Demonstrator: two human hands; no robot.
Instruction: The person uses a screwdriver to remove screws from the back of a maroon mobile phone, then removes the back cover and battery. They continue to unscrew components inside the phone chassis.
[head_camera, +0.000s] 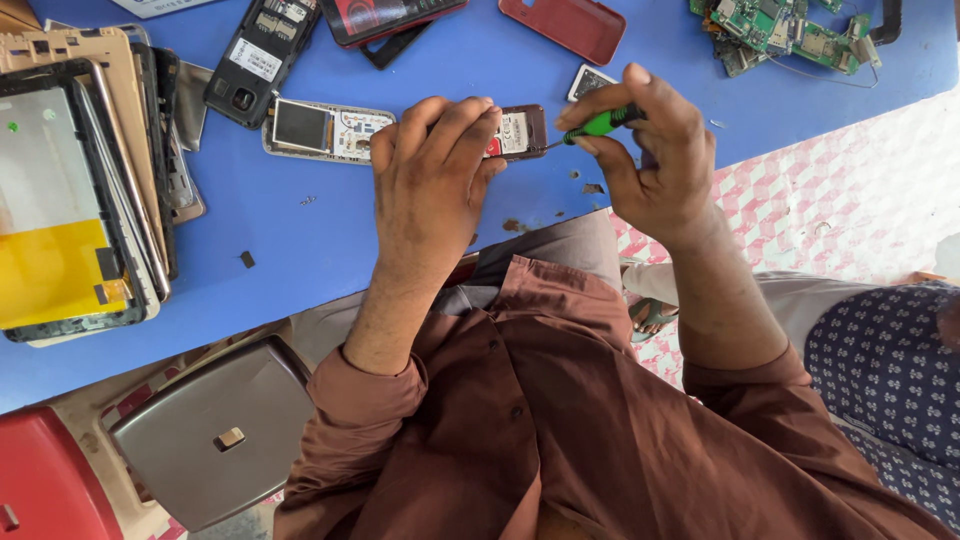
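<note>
Brown sleeves nearest, left hand clamping maroon phone lying crosswise, right hand pinching green screwdriver pointing left.

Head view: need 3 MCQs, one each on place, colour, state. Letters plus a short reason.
1. Where does the stack of tablet frames lie on the blue table?
A. picture's left side
B. under the right hand
C. on the red stool

2. What colour is the screwdriver handle?
A. yellow
B. green
C. black

3. What is the left hand doing?
A. hanging off the table
B. holding a circuit board
C. pressing down on the small phone

Key: 1 A, the stack fills the left edge. 2 B, a green grip shows in the right hand. 3 C, its fingers lie over the phone.
</note>
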